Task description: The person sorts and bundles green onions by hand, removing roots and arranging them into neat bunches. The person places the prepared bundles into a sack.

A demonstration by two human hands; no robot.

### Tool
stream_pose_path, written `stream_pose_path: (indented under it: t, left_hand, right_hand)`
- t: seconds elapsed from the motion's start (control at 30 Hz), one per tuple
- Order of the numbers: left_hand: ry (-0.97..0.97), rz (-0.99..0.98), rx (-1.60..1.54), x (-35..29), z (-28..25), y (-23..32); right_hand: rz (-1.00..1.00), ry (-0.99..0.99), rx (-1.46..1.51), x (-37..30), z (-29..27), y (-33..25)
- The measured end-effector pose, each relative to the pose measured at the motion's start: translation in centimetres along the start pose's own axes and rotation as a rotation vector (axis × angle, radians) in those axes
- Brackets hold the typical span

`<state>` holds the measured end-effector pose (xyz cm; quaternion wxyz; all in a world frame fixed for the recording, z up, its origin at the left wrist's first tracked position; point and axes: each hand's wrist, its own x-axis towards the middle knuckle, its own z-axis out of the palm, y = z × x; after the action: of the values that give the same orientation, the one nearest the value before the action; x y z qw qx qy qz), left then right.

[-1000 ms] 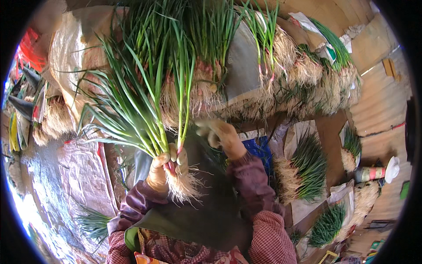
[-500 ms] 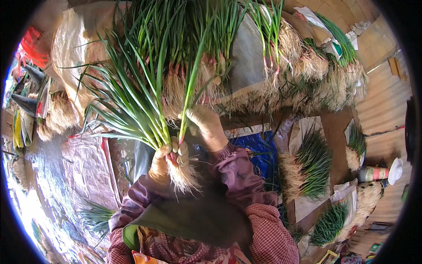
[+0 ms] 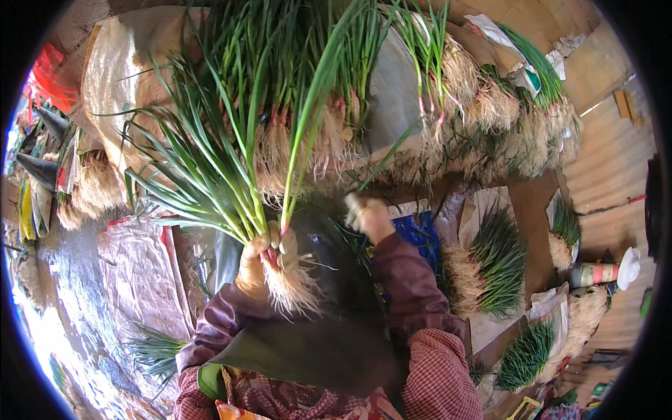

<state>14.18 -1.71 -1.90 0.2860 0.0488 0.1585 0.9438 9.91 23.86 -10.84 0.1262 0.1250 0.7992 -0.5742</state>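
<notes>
My left hand (image 3: 264, 255) is closed around a bunch of green onions (image 3: 241, 189) just above the roots. Their pale, stringy roots (image 3: 290, 283) hang below my fingers, and the long green leaves fan up and to the left. One stalk (image 3: 297, 164) stands a little apart on the right side of the bunch. To the right, away from the bunch, my right hand (image 3: 369, 215) is curled and smeared by motion. A thin loose green onion leaf (image 3: 388, 161) slants up from its fingers. Both hands look gloved.
A thick heap of green onions (image 3: 280, 63) lies ahead, roots toward me. Rooted bunches (image 3: 500, 105) line the far right, and more bunches (image 3: 497, 259) rest on sheets to the right. A pale sack (image 3: 143, 269) lies left; a dark apron (image 3: 315, 357) covers my lap.
My right hand has left the separate stalk and moved right and down, with a loose leaf now at its fingers. My left hand keeps its hold on the bunch, nearly still.
</notes>
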Motion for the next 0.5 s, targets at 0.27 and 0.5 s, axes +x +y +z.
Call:
stream_pose_path:
  t: [0.27, 0.5]
  left_hand:
    - [0.196, -0.072, 0.210, 0.7, -1.0, -1.5]
    - [0.207, -0.041, 0.300, 0.0, -1.0, -0.9]
  right_hand:
    - [-0.306, -0.233, 0.484, -3.0, 5.3, -10.1]
    - [-0.121, 0.156, -0.177, -2.5, -3.3, 0.9]
